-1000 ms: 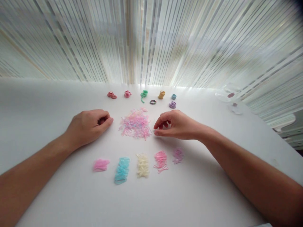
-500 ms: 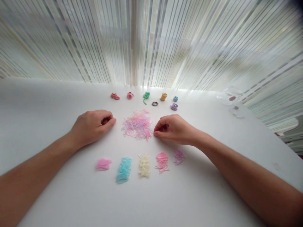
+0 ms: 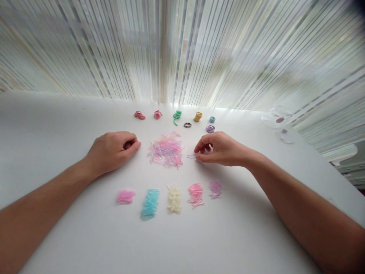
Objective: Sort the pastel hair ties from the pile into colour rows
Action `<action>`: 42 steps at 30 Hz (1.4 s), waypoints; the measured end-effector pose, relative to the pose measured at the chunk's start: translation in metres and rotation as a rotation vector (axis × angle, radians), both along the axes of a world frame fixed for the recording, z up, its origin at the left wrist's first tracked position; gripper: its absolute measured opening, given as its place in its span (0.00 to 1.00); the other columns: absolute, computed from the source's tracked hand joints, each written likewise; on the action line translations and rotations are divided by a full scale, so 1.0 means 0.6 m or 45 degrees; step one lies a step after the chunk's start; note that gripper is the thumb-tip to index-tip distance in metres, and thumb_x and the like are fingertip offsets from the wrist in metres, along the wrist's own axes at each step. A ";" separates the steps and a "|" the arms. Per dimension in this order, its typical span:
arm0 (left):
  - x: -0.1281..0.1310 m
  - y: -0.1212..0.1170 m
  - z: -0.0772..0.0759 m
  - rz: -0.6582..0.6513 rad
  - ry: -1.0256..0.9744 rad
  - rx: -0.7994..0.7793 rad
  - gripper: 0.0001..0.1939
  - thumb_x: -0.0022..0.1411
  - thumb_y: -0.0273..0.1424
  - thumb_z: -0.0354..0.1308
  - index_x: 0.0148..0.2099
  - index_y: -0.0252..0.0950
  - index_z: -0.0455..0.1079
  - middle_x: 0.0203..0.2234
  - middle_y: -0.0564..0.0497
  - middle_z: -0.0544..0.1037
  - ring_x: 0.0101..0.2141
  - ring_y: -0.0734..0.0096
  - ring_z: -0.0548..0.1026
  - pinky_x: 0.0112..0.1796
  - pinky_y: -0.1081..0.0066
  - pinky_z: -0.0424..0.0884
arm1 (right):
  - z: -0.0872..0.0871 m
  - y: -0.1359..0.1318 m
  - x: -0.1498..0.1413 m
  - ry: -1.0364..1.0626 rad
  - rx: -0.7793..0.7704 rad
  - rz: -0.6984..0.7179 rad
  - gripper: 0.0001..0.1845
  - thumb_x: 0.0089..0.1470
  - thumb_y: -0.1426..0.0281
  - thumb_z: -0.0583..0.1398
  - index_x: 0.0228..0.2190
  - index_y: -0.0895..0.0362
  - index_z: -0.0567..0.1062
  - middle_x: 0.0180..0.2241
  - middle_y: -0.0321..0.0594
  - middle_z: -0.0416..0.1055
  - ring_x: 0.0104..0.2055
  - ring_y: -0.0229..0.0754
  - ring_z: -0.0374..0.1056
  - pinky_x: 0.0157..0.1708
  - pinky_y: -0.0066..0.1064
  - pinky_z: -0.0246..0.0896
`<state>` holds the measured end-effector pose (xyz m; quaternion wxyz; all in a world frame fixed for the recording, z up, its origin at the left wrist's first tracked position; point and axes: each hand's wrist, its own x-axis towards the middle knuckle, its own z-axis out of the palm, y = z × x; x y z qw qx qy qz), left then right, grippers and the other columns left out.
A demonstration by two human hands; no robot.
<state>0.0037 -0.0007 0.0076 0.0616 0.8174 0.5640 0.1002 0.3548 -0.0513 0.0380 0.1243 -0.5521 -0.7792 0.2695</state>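
Pinched between the thumb and fingertips of my right hand (image 3: pixel 209 150) is a thin lilac rubber band (image 3: pixel 190 156), its loop sticking out to the left. A loose heap of mixed pink, lilac and pale rubber bands (image 3: pixel 167 150) lies between my hands, just left of that band. My left hand (image 3: pixel 115 150) rests on the table in a loose fist beside the heap, with nothing visible in its fingers. Nearer me are small sorted piles of bands: pink (image 3: pixel 126 196), turquoise (image 3: pixel 149 204), cream (image 3: pixel 174 199), rose pink (image 3: pixel 195 195) and purple (image 3: pixel 215 189).
Along the back of the white table (image 3: pixel 85 232) sit coiled red (image 3: pixel 139 115), pink (image 3: pixel 157 114), green (image 3: pixel 177 115), yellow (image 3: pixel 197 117), blue (image 3: pixel 211 119) and purple (image 3: pixel 210 129) pieces, plus a dark beaded ring (image 3: pixel 187 125). Clear plastic pieces (image 3: pixel 284 136) lie far right, before a string curtain (image 3: pixel 148 49).
My right hand has drawn back to the right from the heap's edge, and a lilac rubber band now shows in its pinch. My left hand has stayed in place.
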 end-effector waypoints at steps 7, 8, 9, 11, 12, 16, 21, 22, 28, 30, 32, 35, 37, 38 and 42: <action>0.001 0.000 0.000 -0.025 -0.005 0.012 0.21 0.67 0.49 0.47 0.34 0.41 0.72 0.30 0.48 0.81 0.32 0.61 0.75 0.35 0.65 0.60 | -0.003 0.003 0.009 0.019 -0.051 0.044 0.13 0.52 0.62 0.69 0.35 0.58 0.87 0.29 0.39 0.78 0.32 0.41 0.69 0.34 0.34 0.64; 0.002 -0.001 0.000 -0.022 -0.005 0.013 0.21 0.67 0.49 0.47 0.34 0.41 0.72 0.30 0.48 0.81 0.32 0.61 0.75 0.35 0.65 0.61 | -0.005 0.004 0.008 0.036 -0.058 0.055 0.13 0.53 0.61 0.69 0.35 0.58 0.87 0.29 0.39 0.78 0.31 0.41 0.69 0.33 0.34 0.64; 0.002 -0.001 0.001 -0.017 -0.003 0.012 0.21 0.67 0.49 0.47 0.34 0.41 0.72 0.30 0.48 0.81 0.32 0.61 0.75 0.35 0.65 0.61 | -0.007 0.004 0.007 0.051 -0.064 0.063 0.13 0.53 0.61 0.69 0.35 0.57 0.87 0.29 0.39 0.78 0.31 0.40 0.69 0.33 0.34 0.64; 0.002 -0.001 0.001 -0.008 0.003 0.013 0.21 0.67 0.49 0.47 0.34 0.41 0.73 0.30 0.48 0.81 0.32 0.61 0.75 0.35 0.64 0.62 | -0.010 0.003 0.005 0.071 -0.072 0.068 0.13 0.54 0.61 0.68 0.34 0.57 0.87 0.29 0.39 0.78 0.31 0.40 0.68 0.32 0.34 0.63; 0.002 -0.001 0.001 -0.009 0.006 0.011 0.21 0.67 0.49 0.47 0.34 0.41 0.73 0.31 0.48 0.81 0.33 0.60 0.75 0.35 0.64 0.62 | -0.012 0.003 0.004 0.079 -0.072 0.063 0.13 0.54 0.61 0.68 0.34 0.57 0.87 0.28 0.39 0.78 0.30 0.40 0.68 0.32 0.34 0.63; -0.001 0.000 -0.001 -0.012 -0.001 -0.001 0.22 0.67 0.50 0.47 0.34 0.41 0.73 0.31 0.48 0.81 0.33 0.60 0.76 0.36 0.64 0.61 | -0.017 0.002 -0.001 0.117 -0.063 0.048 0.12 0.54 0.62 0.67 0.32 0.58 0.85 0.27 0.38 0.78 0.29 0.39 0.68 0.31 0.33 0.62; -0.001 -0.001 -0.002 -0.018 -0.015 -0.017 0.21 0.68 0.49 0.47 0.34 0.41 0.71 0.32 0.49 0.80 0.34 0.61 0.74 0.36 0.64 0.60 | -0.027 0.001 -0.003 0.156 -0.056 0.028 0.10 0.53 0.63 0.66 0.30 0.58 0.83 0.27 0.38 0.78 0.29 0.39 0.67 0.32 0.33 0.62; 0.000 -0.001 -0.002 -0.023 -0.021 -0.017 0.20 0.68 0.48 0.47 0.34 0.41 0.71 0.32 0.49 0.80 0.34 0.61 0.74 0.36 0.64 0.60 | -0.029 0.001 -0.003 0.160 -0.061 0.016 0.10 0.53 0.63 0.66 0.30 0.57 0.83 0.27 0.38 0.78 0.29 0.39 0.67 0.32 0.33 0.63; 0.001 -0.004 -0.005 -0.044 -0.082 -0.024 0.19 0.68 0.47 0.48 0.33 0.40 0.69 0.32 0.48 0.81 0.33 0.62 0.73 0.35 0.63 0.58 | -0.026 -0.005 -0.001 0.155 -0.078 -0.064 0.11 0.51 0.62 0.67 0.30 0.57 0.83 0.26 0.38 0.77 0.30 0.41 0.67 0.33 0.35 0.63; 0.001 -0.004 -0.007 -0.063 -0.097 -0.018 0.19 0.69 0.47 0.48 0.33 0.40 0.69 0.33 0.48 0.81 0.34 0.62 0.73 0.35 0.63 0.58 | -0.015 -0.008 -0.001 0.140 -0.032 -0.083 0.10 0.51 0.62 0.67 0.29 0.56 0.84 0.27 0.38 0.77 0.30 0.41 0.66 0.34 0.36 0.63; 0.000 -0.003 -0.009 -0.078 -0.109 -0.008 0.19 0.69 0.47 0.48 0.33 0.40 0.69 0.33 0.48 0.82 0.34 0.62 0.74 0.35 0.63 0.58 | 0.000 -0.011 0.002 0.133 0.014 -0.096 0.10 0.52 0.62 0.67 0.28 0.55 0.84 0.27 0.39 0.77 0.31 0.41 0.66 0.35 0.36 0.63; 0.000 0.000 -0.014 -0.077 -0.108 0.009 0.19 0.70 0.46 0.48 0.33 0.40 0.68 0.34 0.48 0.82 0.35 0.61 0.75 0.35 0.63 0.57 | 0.021 -0.021 0.020 0.160 0.074 -0.143 0.12 0.51 0.59 0.69 0.27 0.55 0.84 0.26 0.39 0.77 0.31 0.42 0.66 0.34 0.36 0.63; -0.001 0.002 -0.016 -0.074 -0.106 0.018 0.19 0.69 0.46 0.48 0.32 0.40 0.68 0.34 0.48 0.82 0.35 0.61 0.75 0.35 0.63 0.57 | 0.028 -0.033 0.040 0.196 0.117 -0.200 0.14 0.52 0.57 0.70 0.27 0.54 0.85 0.25 0.39 0.76 0.30 0.42 0.65 0.34 0.37 0.62; -0.001 0.002 -0.016 -0.075 -0.106 0.018 0.19 0.69 0.46 0.48 0.32 0.40 0.68 0.34 0.48 0.82 0.35 0.61 0.75 0.35 0.63 0.57 | 0.029 -0.041 0.051 0.223 0.131 -0.234 0.15 0.52 0.55 0.71 0.27 0.55 0.86 0.25 0.39 0.76 0.30 0.41 0.65 0.34 0.37 0.62; -0.001 0.003 -0.014 -0.064 -0.093 -0.001 0.19 0.69 0.47 0.48 0.33 0.40 0.68 0.33 0.48 0.82 0.34 0.62 0.74 0.35 0.63 0.57 | 0.010 -0.067 0.090 0.391 0.069 -0.377 0.20 0.49 0.51 0.76 0.28 0.55 0.86 0.25 0.39 0.76 0.29 0.41 0.64 0.32 0.36 0.59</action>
